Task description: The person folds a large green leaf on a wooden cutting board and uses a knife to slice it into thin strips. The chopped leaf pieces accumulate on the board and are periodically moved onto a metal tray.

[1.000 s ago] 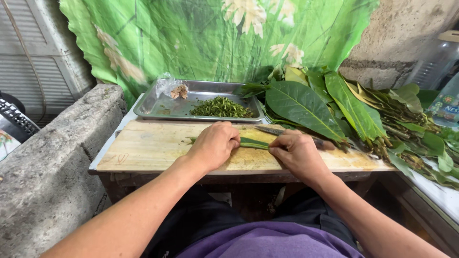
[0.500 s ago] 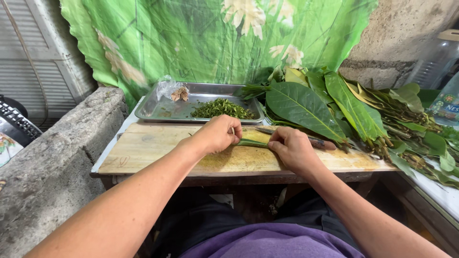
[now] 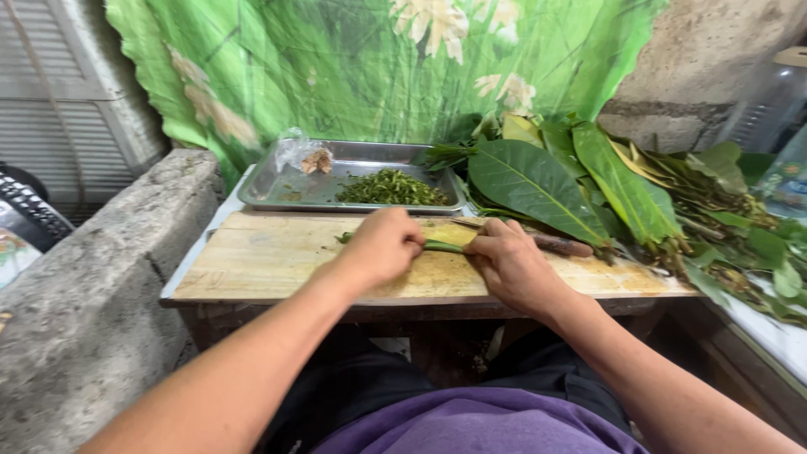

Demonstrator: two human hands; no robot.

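Observation:
My left hand [image 3: 382,250] is closed over a thin roll of green leaves [image 3: 443,246] lying across the wooden cutting board [image 3: 261,265]. My right hand [image 3: 513,269] pinches the roll's other end with curled fingers. The two hands sit about a finger's length apart, with a short stretch of roll showing between them. A brown-handled knife [image 3: 565,245] lies on the board just behind my right hand; whether the fingers touch it I cannot tell. Behind the board stands a metal tray [image 3: 277,185] with a heap of chopped greens [image 3: 391,188].
Large green leaves [image 3: 538,185] and leafy stems [image 3: 723,219] are piled at the right of the board. A small plastic bag [image 3: 304,155] lies in the tray's back left corner. A concrete ledge [image 3: 92,303] runs along the left. A green flower-printed cloth [image 3: 378,67] hangs behind.
Both hands stay on the leaf roll at the board's middle. The left hand shifted slightly along it, and the view moved a little.

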